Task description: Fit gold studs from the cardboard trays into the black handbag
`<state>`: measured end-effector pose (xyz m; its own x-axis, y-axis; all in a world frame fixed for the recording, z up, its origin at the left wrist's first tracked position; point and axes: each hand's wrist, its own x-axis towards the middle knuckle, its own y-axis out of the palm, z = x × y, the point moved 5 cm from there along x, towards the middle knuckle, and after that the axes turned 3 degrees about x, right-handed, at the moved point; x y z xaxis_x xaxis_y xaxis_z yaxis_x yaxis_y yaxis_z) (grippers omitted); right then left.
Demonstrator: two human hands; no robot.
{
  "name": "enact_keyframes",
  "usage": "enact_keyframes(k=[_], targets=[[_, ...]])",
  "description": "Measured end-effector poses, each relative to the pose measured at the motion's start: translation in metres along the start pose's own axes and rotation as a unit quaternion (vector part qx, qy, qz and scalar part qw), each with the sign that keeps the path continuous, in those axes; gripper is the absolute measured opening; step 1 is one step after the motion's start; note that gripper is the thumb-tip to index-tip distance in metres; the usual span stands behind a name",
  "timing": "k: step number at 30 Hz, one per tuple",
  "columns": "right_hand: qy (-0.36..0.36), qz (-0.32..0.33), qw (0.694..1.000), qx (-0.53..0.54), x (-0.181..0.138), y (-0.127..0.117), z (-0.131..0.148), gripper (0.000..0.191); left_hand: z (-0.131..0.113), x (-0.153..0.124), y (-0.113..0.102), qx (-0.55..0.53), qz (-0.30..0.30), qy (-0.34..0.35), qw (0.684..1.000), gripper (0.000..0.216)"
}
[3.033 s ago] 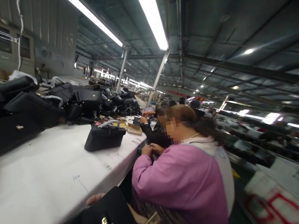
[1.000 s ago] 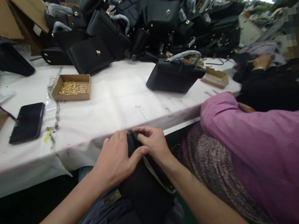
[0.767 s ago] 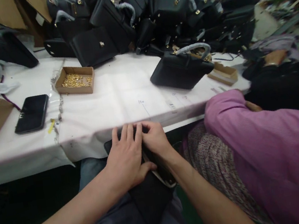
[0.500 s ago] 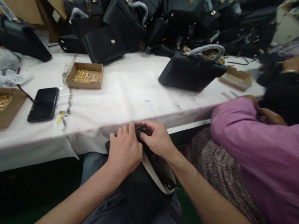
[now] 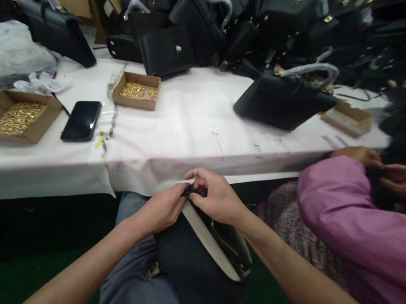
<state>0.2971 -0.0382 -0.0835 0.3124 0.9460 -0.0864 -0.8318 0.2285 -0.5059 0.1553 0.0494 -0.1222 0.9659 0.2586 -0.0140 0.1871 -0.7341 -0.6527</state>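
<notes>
A black handbag (image 5: 202, 270) lies across my lap, its mouth open to the right so that the pale lining and a zipper show. My left hand (image 5: 167, 206) is closed on the bag's upper edge, fingers pinching the dark material. Right against it, my right hand (image 5: 215, 196) grips the same end between thumb and fingers, with the index finger partly raised. What exactly the fingertips work on is hidden. A gold clasp (image 5: 153, 270) shows at the bag's left side.
On the white-covered table (image 5: 182, 119) are two cardboard boxes of gold fittings, a larger box (image 5: 24, 118) and a smaller box (image 5: 137, 93), plus a phone (image 5: 81, 121). A black handbag (image 5: 282, 95) stands right, more piled behind. A co-worker's pink sleeve (image 5: 377, 227) is close at right.
My left hand has turned flatter and shifted slightly left and down along the bag's edge. The bag's gold clasp has come into view. The camera view has swung left.
</notes>
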Motion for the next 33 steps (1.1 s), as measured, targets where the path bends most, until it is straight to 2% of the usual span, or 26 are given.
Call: enact_keyframes(k=[4,8,10,12,15,18,21,23,25,29,31,33], targets=[[0.019,0.048,0.999,0.015,-0.004,0.004,-0.001,0.041,0.005,-0.02,0.005,-0.1,-0.011,-0.018,0.995,0.03],[0.026,0.064,0.998,0.013,-0.006,0.006,-0.01,0.04,0.005,-0.039,0.025,-0.083,-0.024,-0.074,0.994,0.032],[0.044,0.062,0.997,0.005,-0.007,0.008,-0.017,0.04,-0.001,-0.046,0.036,-0.055,-0.049,-0.094,0.993,0.033],[0.062,0.035,0.997,-0.019,-0.007,0.006,-0.02,0.037,-0.014,-0.048,0.04,0.009,-0.095,-0.119,0.988,0.039],[0.094,-0.045,0.993,-0.055,-0.005,-0.002,-0.016,0.032,-0.043,-0.046,0.032,0.128,-0.152,-0.169,0.966,0.055],[0.119,-0.108,0.985,-0.066,-0.003,-0.012,-0.004,0.031,-0.074,-0.036,0.023,0.175,-0.13,-0.175,0.96,0.086],[0.113,-0.144,0.978,-0.1,-0.003,-0.016,0.012,0.023,-0.092,-0.023,0.022,0.208,-0.084,-0.183,0.957,0.113],[0.098,-0.184,0.969,-0.135,-0.006,-0.02,0.024,0.019,-0.096,-0.014,0.021,0.206,-0.079,-0.194,0.956,0.113],[0.082,-0.236,0.954,-0.167,-0.012,-0.024,0.035,0.019,-0.095,-0.007,0.018,0.186,-0.1,-0.19,0.959,0.103],[0.053,-0.293,0.935,-0.195,-0.024,-0.028,0.052,0.021,-0.089,-0.005,0.012,0.127,-0.136,-0.135,0.973,0.093],[0.04,-0.295,0.934,-0.2,-0.027,-0.024,0.058,0.021,-0.084,-0.007,0.012,0.104,-0.16,-0.158,0.969,0.089],[0.024,-0.304,0.929,-0.211,-0.029,-0.019,0.065,0.021,-0.081,-0.008,0.015,0.12,-0.199,-0.202,0.952,0.083]])
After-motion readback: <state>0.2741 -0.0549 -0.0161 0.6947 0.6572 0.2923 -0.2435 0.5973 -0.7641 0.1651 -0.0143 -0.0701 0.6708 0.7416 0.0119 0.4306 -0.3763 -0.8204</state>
